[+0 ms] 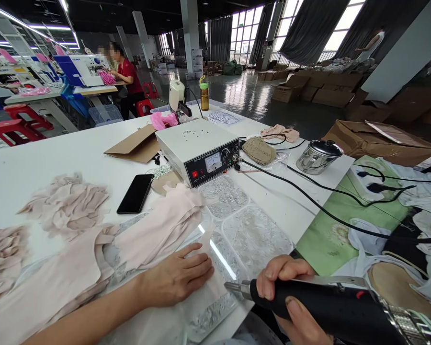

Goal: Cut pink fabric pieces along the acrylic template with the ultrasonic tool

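Note:
My left hand (pixel 175 275) lies flat with fingers stretched out, pressing a thin pale fabric piece (pixel 210 282) onto a clear patterned board (pixel 253 230). In my right hand (pixel 290 292) is a black ultrasonic cutter (pixel 316 302), fingers wrapped round its barrel. The metal tip points left, close to the fabric's right edge; whether it touches cannot be made out. Beyond my left hand lies a stack of pale pink fabric pieces (pixel 161 225). Another pale fabric stack (pixel 57 273) spreads beside my left forearm.
A control box (pixel 197 148) with a dial stands behind the board, its black cable (pixel 326 206) running right. A phone (pixel 135 193), a fabric heap (pixel 66 201), folded cardboard (pixel 136 143) and a lidded metal cup (pixel 318 158) are on the table. A person in red (pixel 127 76) sits farther back.

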The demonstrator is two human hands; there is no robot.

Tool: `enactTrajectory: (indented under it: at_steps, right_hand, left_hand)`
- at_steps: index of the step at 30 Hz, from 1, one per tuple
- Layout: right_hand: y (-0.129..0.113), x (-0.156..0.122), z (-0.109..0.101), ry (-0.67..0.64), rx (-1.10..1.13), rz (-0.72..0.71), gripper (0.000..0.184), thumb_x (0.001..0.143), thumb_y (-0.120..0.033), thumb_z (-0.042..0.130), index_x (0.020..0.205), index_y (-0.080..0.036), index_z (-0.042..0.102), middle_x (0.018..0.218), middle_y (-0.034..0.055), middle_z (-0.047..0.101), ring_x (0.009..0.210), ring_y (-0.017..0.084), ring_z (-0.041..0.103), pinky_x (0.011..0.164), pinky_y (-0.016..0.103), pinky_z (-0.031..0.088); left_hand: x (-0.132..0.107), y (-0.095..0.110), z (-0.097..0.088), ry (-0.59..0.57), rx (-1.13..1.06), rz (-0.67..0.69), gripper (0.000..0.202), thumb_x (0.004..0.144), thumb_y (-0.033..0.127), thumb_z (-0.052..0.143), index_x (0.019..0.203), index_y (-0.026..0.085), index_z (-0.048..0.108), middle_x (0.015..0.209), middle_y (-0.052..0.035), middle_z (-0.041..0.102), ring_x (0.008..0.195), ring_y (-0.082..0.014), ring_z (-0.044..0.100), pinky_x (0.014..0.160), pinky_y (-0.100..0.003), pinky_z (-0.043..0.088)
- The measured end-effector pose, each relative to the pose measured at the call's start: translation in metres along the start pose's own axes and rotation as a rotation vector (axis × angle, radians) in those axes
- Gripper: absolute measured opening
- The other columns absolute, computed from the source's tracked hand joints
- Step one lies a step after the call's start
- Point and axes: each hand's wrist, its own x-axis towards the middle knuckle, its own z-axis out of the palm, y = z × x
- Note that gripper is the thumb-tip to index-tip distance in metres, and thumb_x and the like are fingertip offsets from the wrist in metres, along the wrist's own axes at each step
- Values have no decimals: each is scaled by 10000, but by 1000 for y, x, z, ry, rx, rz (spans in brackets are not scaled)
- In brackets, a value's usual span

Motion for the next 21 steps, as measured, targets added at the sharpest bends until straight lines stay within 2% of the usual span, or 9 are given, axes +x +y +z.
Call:
enactTrajectory:
  at_steps: [12, 21]
  right_hand:
    - [0, 2, 1, -2, -14, 9, 96, 886, -339, 567, 927, -258, 534, 801, 7, 502, 615, 126, 559, 561, 294, 501]
    - [-1, 4, 1, -45, -24, 15, 102, 889, -342, 566, 933, -256, 534, 822, -1, 494, 619, 113, 566, 574, 282, 511]
  left_hand:
    - [-4, 0, 2, -38, -16, -21, 296, 989, 56, 343, 1153, 46, 588, 1055, -137, 658, 1056, -233, 572, 1050, -493, 405]
    - [-9, 1, 4, -88, -38, -41, 302, 983, 80, 346, 1194, 120, 559, 995, -114, 636, 1014, -216, 575, 1059, -498, 383]
